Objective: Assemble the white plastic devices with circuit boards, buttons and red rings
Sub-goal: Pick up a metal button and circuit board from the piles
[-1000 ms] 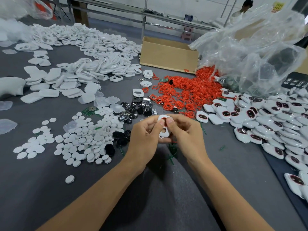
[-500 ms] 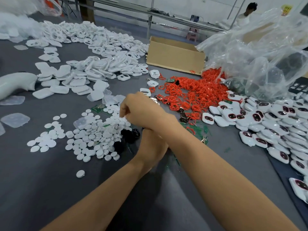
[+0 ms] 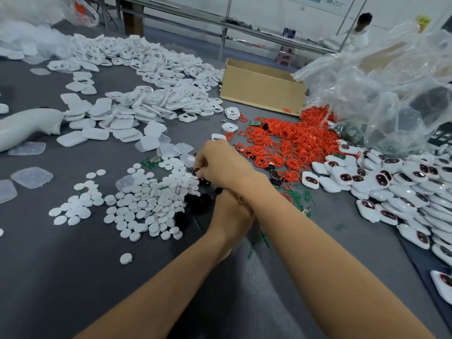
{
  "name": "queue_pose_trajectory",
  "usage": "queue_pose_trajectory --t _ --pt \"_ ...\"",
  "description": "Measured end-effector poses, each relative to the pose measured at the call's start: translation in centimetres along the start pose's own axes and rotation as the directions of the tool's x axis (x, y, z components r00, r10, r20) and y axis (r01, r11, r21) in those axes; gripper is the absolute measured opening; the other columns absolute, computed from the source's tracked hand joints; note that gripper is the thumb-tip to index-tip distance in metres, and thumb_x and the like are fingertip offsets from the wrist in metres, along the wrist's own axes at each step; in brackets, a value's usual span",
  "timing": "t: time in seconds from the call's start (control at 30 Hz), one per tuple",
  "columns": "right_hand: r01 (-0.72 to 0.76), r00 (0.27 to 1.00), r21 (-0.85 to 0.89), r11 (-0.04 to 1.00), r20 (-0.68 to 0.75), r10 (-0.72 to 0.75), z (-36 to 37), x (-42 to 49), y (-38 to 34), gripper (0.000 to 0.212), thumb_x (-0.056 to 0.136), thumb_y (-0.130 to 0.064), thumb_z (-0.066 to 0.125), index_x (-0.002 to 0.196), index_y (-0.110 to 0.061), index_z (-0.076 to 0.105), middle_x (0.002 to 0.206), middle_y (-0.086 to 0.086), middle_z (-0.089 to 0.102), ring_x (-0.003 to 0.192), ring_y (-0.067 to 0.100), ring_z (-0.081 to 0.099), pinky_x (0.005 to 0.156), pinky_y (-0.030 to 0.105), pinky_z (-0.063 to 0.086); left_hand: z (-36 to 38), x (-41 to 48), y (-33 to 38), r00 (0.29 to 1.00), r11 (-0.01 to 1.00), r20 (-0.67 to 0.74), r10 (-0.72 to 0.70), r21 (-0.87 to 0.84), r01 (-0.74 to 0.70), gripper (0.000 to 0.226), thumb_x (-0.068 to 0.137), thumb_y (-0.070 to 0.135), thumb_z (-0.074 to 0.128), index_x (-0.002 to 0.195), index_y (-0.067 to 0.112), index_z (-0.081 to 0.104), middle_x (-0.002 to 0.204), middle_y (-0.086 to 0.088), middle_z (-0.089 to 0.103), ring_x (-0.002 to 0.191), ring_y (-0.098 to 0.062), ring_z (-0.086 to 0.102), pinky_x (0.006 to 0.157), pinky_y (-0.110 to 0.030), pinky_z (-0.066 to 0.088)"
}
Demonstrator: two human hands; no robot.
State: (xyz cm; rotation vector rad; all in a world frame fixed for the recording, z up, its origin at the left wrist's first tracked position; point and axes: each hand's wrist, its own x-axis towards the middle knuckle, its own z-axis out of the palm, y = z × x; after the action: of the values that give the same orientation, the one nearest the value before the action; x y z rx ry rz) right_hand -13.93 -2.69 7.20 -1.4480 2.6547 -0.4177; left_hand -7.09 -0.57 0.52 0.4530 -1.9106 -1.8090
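Head view. The grey bench (image 3: 73, 277) is crowded across its far half. White shells (image 3: 159, 77) lie heaped at the far left, with flat white covers (image 3: 97, 133) nearer. A few clear lids (image 3: 31, 176) lie toward the left edge beside a curved white object (image 3: 27, 126). A cardboard box (image 3: 261, 91) stands at the far middle. Touching its right end is a crumpled clear plastic bag (image 3: 381, 89) that rises over the right side. Red rings (image 3: 288, 143) spill in a heap from the foot of the bag. White discs (image 3: 146, 199) are scattered left of the hands, with black round parts (image 3: 198, 204) and a green circuit board (image 3: 151, 162) at their fringe. A person (image 3: 362, 28) sits far behind.

Bare bench shows in the near left, with a lone disc (image 3: 126, 258) on it. The bench's right edge runs diagonally at lower right.

The finished white devices (image 3: 391, 187), each with a dark red window, are piled at the right, reaching from the rings to that edge.

The right hand (image 3: 225, 167) crosses over the left wrist, its fingers curled down and pinching a small dark part (image 3: 197, 172) at the edge of the discs. The left hand (image 3: 230, 214) lies under the right wrist. Its fingers are hidden, so I cannot tell whether it grips anything.
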Motion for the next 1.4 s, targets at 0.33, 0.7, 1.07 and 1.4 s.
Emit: queue_pose_trajectory --t 0.33,0.7,1.07,1.4 --pt "-0.009 0.96 0.558 0.83 -0.228 0.163 -3.3 -6.5 5.8 0.035 0.087 0.012 0.053 0.112 -0.006 0.069 0.086 0.003 0.068 0.077 0.011 0.066 0.077 0.022 0.056 -0.3 0.1 0.8 0.989 0.948 0.059 -0.136 -0.282 0.147 0.018 0.096 0.003 0.053 0.106 0.007 0.067 0.095 -0.008 0.072 0.081 -0.012 0.066 0.066 -0.031 0.061" --pt "-0.103 0.888 0.592 0.8 -0.307 0.341 -0.9 -10.3 8.5 0.022 0.086 0.008 0.06 0.098 -0.009 0.066 0.081 0.0 0.069 0.068 -0.007 0.062 0.069 0.006 0.046 -0.2 0.1 1.0 0.993 0.939 0.026 -0.118 -0.322 0.121 0.019 0.093 0.002 0.059 0.096 0.017 0.07 0.091 -0.004 0.076 0.09 -0.02 0.071 0.069 -0.032 0.061" --pt "-0.043 0.933 0.604 0.796 -0.261 0.249 -0.7 -10.8 8.1 0.037 0.086 0.012 0.055 0.109 -0.015 0.064 0.093 -0.001 0.074 0.08 -0.004 0.065 0.074 0.012 0.049 -0.3 -0.2 1.4 0.991 0.918 0.054 -0.12 -0.374 0.132 0.016 0.092 0.001 0.06 0.099 0.011 0.07 0.101 -0.016 0.071 0.079 -0.024 0.071 0.063 -0.03 0.06" --pt "-0.01 0.929 0.83 0.558 -0.199 0.313 -0.3 -10.8 7.6 0.017 0.078 -0.004 0.074 0.093 -0.011 0.068 0.079 -0.001 0.07 0.069 0.008 0.063 0.068 0.025 0.052 -0.3 -0.1 1.2 0.991 0.932 -0.024 -0.134 -0.343 0.118 0.016 0.091 -0.001 0.061 0.098 0.011 0.069 0.099 -0.013 0.072 0.08 -0.017 0.07 0.066 -0.031 0.061"
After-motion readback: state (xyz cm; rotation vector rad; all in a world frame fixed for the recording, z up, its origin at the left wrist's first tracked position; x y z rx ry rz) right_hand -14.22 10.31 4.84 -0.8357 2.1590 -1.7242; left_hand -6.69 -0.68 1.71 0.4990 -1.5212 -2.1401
